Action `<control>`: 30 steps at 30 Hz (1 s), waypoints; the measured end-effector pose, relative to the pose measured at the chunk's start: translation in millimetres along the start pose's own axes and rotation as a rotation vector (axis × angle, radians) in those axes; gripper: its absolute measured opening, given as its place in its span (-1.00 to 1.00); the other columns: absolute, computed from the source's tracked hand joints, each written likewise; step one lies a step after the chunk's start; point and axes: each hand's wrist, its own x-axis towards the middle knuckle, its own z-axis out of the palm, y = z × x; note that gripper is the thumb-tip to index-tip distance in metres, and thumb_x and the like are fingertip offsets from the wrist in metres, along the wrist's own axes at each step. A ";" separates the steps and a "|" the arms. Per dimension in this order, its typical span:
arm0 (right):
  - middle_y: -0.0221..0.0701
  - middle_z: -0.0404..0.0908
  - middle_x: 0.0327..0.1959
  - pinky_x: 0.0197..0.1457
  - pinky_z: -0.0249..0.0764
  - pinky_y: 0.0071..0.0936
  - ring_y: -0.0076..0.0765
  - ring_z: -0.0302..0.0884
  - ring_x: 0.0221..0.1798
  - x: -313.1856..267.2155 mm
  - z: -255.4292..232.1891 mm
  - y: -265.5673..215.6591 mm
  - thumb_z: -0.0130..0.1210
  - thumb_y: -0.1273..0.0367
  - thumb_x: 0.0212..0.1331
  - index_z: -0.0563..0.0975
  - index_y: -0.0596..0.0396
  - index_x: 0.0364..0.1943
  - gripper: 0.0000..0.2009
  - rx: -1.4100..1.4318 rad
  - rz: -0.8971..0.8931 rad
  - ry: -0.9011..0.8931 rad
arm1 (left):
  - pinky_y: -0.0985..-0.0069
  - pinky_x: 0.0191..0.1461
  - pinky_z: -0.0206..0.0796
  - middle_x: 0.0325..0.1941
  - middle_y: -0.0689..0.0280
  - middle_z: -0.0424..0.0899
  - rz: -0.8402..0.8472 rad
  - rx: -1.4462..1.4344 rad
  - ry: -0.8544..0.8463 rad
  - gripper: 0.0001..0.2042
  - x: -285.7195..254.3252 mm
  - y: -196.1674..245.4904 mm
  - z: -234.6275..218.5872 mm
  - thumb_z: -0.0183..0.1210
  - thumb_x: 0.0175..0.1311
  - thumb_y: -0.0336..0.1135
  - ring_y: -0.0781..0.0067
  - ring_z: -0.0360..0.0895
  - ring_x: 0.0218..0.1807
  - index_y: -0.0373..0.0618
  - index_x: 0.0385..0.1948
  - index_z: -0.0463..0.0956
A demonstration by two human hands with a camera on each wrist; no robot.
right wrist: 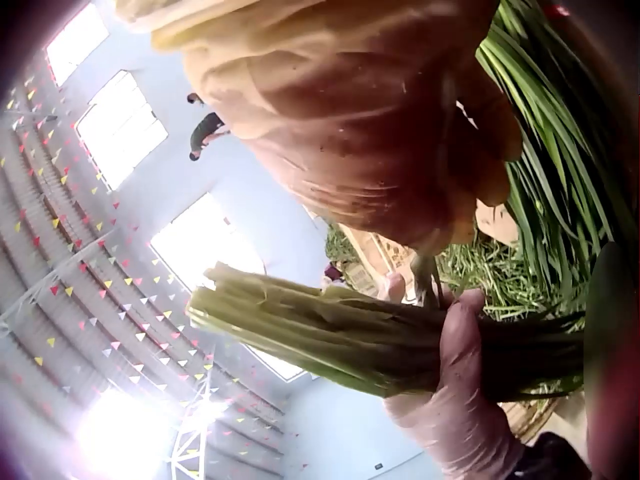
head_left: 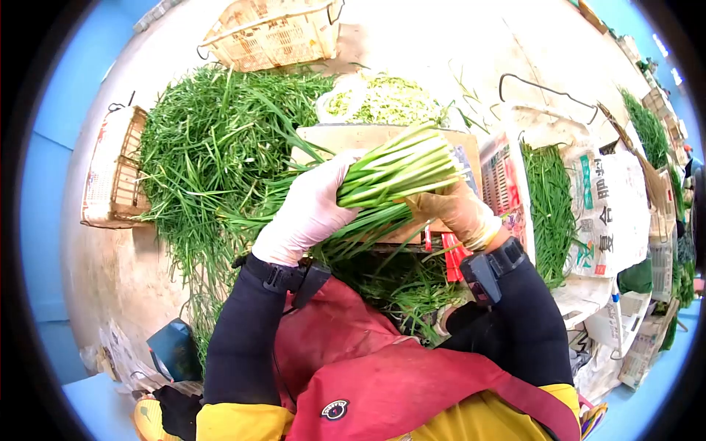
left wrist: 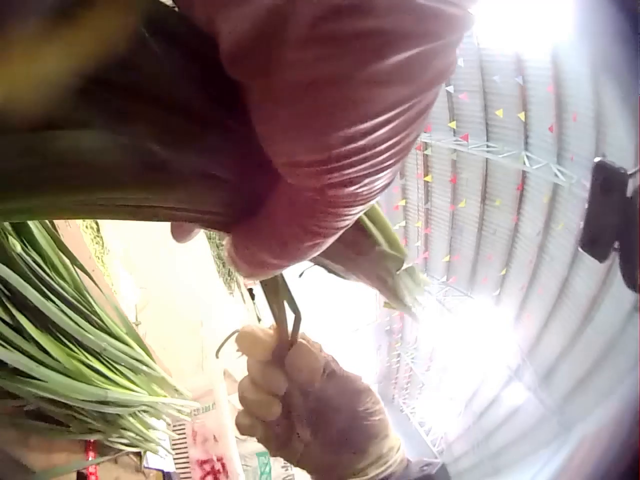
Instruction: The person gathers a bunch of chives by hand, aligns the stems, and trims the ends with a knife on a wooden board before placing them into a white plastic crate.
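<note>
We saw the person's left hand (head_left: 307,213), in a pale glove, wrapped around a bundle of green stalks (head_left: 397,173), its grip closed about the middle of the bundle with the fingers curled over the top. The bundle was held up in front of the chest, above a cardboard box (head_left: 346,136), with its cut ends pointing up and to the right and its leaves trailing down to the left. The right hand (head_left: 460,213), in a tan glove, sat just under the cut ends. From the left wrist view we could see its grip curled tight on a thin stalk (left wrist: 280,310) that ran up to the bundle. In the right wrist view the gloved left-hand fingers (right wrist: 465,350) showed closed round the stalks.

To the left of the box lay a big heap of loose greens (head_left: 213,147) on the floor, with a woven crate (head_left: 114,169) at its left edge and a second basket (head_left: 272,33) beyond it. A white bag of pale trimmings (head_left: 382,99) stood behind the box. To the right, a lined crate (head_left: 507,176) held more greens (head_left: 550,206), beside a printed sack (head_left: 610,206). A red apron (head_left: 382,367) covered the person's lap.
</note>
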 end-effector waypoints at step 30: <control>-0.47 0.61 -0.44 -0.42 0.41 -0.68 -0.60 0.51 -0.45 -82.9 60.7 -17.0 0.18 0.39 0.25 0.60 0.10 -0.18 -0.87 0.121 -0.291 0.179 | 0.48 0.07 0.50 0.03 0.15 0.65 0.347 0.419 0.364 -0.40 -117.9 78.3 -69.3 0.37 -0.07 -0.49 0.24 0.66 0.01 -0.10 0.14 0.46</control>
